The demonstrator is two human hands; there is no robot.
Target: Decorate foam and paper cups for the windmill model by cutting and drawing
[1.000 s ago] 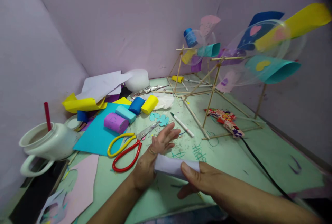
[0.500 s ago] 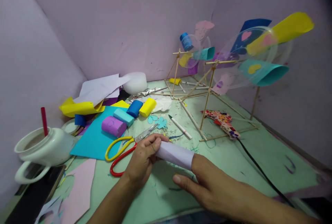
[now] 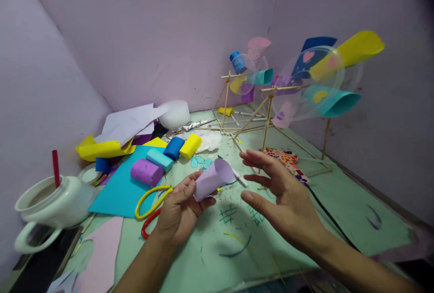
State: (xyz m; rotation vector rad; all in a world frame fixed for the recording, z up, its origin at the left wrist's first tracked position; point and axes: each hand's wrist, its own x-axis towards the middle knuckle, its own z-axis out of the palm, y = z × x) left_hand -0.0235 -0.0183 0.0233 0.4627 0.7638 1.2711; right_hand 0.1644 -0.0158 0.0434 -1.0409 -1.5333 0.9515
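Observation:
A pale lilac paper tube (image 3: 210,181) is held at its left end by my left hand (image 3: 179,211), thumb on top and fingers below. Its wide mouth faces right and slightly up. My right hand (image 3: 281,193) hovers over the table to the right of the tube, apart from it, fingers spread and holding nothing. Scissors with yellow and red handles (image 3: 149,207) lie beside my left hand, their blades hidden behind it. Just past the tube lies a white marker (image 3: 240,178), partly covered. Purple (image 3: 146,172), light blue (image 3: 160,160), blue (image 3: 174,148) and yellow (image 3: 190,146) paper tubes lie beyond.
Two stick frames (image 3: 265,123) carrying clear discs with coloured paper cups stand at the back right. A patterned glue gun (image 3: 283,159) with a black cord lies below. At left are a white pot (image 3: 68,200), a turquoise sheet (image 3: 115,193) and pink paper scraps (image 3: 101,257).
My right hand has come out of the lilac tube and moved right, its fingers opening. The tube, still in my left hand, now has its open mouth tilted up and into view.

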